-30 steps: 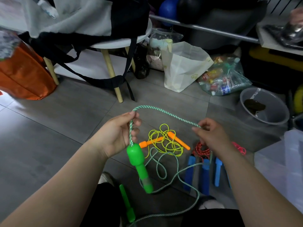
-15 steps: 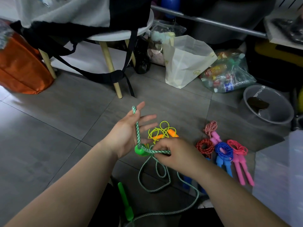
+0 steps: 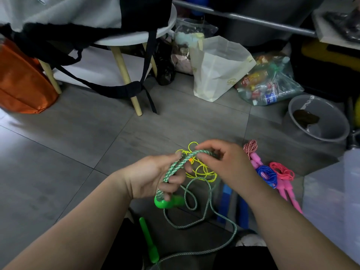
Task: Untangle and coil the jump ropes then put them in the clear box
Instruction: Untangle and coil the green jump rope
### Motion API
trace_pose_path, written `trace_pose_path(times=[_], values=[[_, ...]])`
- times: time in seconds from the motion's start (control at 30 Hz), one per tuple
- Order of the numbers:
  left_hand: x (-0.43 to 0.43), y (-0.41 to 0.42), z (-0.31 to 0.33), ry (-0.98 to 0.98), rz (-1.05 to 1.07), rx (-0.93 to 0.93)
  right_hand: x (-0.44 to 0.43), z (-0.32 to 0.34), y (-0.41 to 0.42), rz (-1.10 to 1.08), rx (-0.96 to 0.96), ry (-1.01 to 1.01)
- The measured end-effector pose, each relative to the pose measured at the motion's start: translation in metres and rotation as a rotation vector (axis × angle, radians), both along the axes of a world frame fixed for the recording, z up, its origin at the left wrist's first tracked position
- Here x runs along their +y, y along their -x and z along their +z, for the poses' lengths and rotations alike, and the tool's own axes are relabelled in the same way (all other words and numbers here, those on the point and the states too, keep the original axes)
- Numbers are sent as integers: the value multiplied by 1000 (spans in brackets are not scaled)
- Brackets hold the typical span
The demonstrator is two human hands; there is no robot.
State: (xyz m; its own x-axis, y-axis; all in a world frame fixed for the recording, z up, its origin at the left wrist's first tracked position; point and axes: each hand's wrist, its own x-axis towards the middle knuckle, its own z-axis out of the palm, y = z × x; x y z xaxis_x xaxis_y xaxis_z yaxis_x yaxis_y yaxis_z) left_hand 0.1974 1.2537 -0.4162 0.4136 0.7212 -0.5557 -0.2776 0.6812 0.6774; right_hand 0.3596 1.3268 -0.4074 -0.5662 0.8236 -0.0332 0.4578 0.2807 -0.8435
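Note:
My left hand (image 3: pixel 155 174) holds one green handle (image 3: pixel 169 202) and a few turns of the green-and-white jump rope (image 3: pixel 175 166) laid across its palm. My right hand (image 3: pixel 220 162) pinches the rope at the top of that loop. The rest of the rope trails down to a second green handle (image 3: pixel 149 240) on the floor. A yellow rope with orange handles (image 3: pixel 200 168) lies tangled behind my hands. Coiled blue (image 3: pixel 266 174), pink (image 3: pixel 282 170) and red-and-white (image 3: pixel 251 146) ropes lie to the right. The clear box (image 3: pixel 335 193) stands at the right edge.
A white stool (image 3: pixel 136 38) draped with a black-strapped bag stands at the back left beside an orange bag (image 3: pixel 21 80). A paper bag (image 3: pixel 218 67), a plastic bag of bottles (image 3: pixel 268 82) and a grey bin (image 3: pixel 319 121) line the back right. Blue handles (image 3: pixel 226 203) lie under my right forearm.
My right hand has come up from below the left palm to the top of the loop, laying another turn of green rope over the left hand, whose fingers have curled round the turns.

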Motion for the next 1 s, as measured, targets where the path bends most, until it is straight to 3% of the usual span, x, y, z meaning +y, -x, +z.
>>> trace_pose_path(times=[0.2, 0.4, 0.43, 0.53, 0.7, 0.83, 1.0], values=[[1, 5, -6, -130, -112, -464, -11, -17, 13, -21, 42, 116], [7, 8, -9, -150, 85, -860, -15, -21, 16, 121, -208, 171], [10, 7, -7, -148, 198, -837, -17, -22, 17, 189, -299, 140], [14, 13, -4, -140, 635, -480, -27, -29, 18, 344, -476, 49], [18, 15, -1, -206, 761, -53, -35, -18, 17, 414, -510, -74], [14, 9, -7, -165, 546, 141, -35, -2, 17, 410, -410, -137], [-3, 13, -22, -35, -183, 41, -22, 6, 12, 330, -283, -87]])
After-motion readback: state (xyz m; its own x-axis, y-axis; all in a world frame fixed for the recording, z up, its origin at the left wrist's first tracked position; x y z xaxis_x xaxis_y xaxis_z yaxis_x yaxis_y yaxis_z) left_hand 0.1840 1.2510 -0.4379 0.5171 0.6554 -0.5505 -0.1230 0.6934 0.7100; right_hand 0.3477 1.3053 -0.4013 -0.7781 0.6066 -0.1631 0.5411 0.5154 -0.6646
